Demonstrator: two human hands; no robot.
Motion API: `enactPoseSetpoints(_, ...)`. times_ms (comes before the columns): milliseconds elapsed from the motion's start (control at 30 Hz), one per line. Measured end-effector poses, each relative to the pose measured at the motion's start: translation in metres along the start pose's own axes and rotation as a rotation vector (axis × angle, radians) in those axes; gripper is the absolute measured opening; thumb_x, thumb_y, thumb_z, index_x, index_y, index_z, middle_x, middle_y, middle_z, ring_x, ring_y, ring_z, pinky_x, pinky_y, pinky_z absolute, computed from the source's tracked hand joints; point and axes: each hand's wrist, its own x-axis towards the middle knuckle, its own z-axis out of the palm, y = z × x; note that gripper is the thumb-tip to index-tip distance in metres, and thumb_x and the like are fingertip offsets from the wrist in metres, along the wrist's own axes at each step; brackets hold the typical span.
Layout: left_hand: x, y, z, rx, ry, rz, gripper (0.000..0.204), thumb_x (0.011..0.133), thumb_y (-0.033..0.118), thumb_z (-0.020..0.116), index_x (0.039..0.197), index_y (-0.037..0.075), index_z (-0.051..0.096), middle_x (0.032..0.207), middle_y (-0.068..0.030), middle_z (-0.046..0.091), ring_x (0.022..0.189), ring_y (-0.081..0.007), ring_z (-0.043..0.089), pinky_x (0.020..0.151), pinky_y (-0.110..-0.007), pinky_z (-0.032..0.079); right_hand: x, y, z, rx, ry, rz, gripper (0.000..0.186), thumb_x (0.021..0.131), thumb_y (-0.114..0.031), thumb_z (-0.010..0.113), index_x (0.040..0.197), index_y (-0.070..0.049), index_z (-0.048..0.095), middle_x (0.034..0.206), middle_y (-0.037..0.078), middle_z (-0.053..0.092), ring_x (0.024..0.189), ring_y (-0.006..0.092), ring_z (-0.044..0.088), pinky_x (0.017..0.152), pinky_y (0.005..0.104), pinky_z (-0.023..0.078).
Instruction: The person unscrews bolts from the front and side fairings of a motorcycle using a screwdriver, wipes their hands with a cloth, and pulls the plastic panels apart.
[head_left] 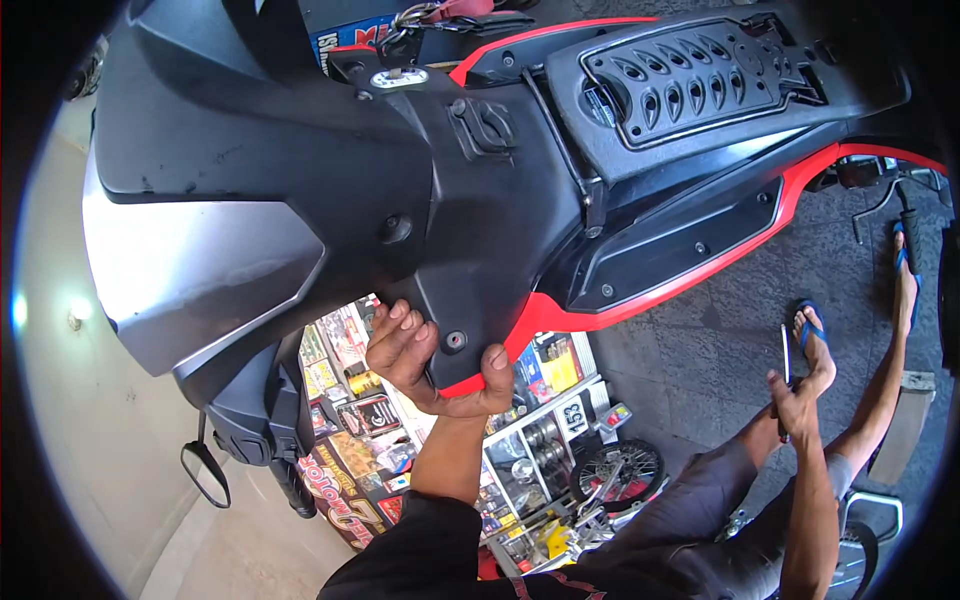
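Black scooter body [490,220] across upper view, red trim [660,297] along its lower edge; wide grey floor [690,350] opens between trim and right hand [797,410]; display of packaged goods [370,415] behind left forearm; left hand [440,375] comes up from below, grasping corner panel [455,315], fingers bent on its left side, thumb on right, recessed hole [453,342] between; right hand, well apart from scooter, clenched round screwdriver [786,355], shaft pointing up in view
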Motion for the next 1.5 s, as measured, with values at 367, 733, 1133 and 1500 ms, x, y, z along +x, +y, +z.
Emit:
enactPoseSetpoints(367, -0.040, 0.068, -0.025, 0.116, 0.065, -0.235, 0.086, 0.083, 0.053, 0.063, 0.143, 0.000, 0.033, 0.137, -0.0222, 0.038, 0.127, -0.0417, 0.041, 0.107, -0.056, 0.033, -0.013, -0.199, 0.008, 0.855, -0.526, 0.466, 0.054, 0.081, -0.013, 0.048, 0.127, 0.015, 0.052, 0.125, 0.023, 0.059, 0.119, 0.0323, 0.057, 0.107, 0.0407, 0.041)
enactPoseSetpoints(733, -0.023, 0.183, -0.013, -0.716, -0.415, -0.795, 0.032, 0.073, -0.005, 0.074, 0.104, 0.000, 0.069, 0.098, -0.0115, 0.065, 0.086, -0.0255, 0.065, 0.075, -0.034, 0.052, -0.042, -0.270, 0.005, 0.979, -0.587, 0.445, 0.079, 0.071, -0.026, 0.059, 0.137, 0.015, 0.041, 0.143, 0.026, 0.044, 0.135, 0.0334, 0.041, 0.115, 0.0399, 0.026)
enactPoseSetpoints(1133, -0.012, 0.180, -0.024, -0.886, -0.441, -1.070, 0.019, 0.080, -0.003, 0.071, 0.098, 0.000, 0.065, 0.090, -0.0113, 0.066, 0.079, -0.0192, 0.067, 0.069, -0.029, 0.053, -0.055, -0.275, 0.004, 0.877, -0.635, 0.368, 0.084, 0.070, -0.031, 0.060, 0.140, 0.011, 0.039, 0.145, 0.024, 0.042, 0.137, 0.0342, 0.038, 0.114, 0.0407, 0.027)
enactPoseSetpoints(1500, -0.022, 0.172, -0.019, -1.948, -0.013, -2.079, 0.017, 0.094, 0.009, 0.058, 0.108, 0.000, 0.061, 0.095, -0.0066, 0.066, 0.090, -0.0159, 0.064, 0.080, -0.031, 0.052, -0.046, -0.283, 0.007, -0.018, -0.386, -0.393, 0.028, 0.074, 0.006, 0.071, 0.102, 0.003, 0.067, 0.091, 0.015, 0.064, 0.078, 0.0263, 0.066, 0.070, 0.0331, 0.054)
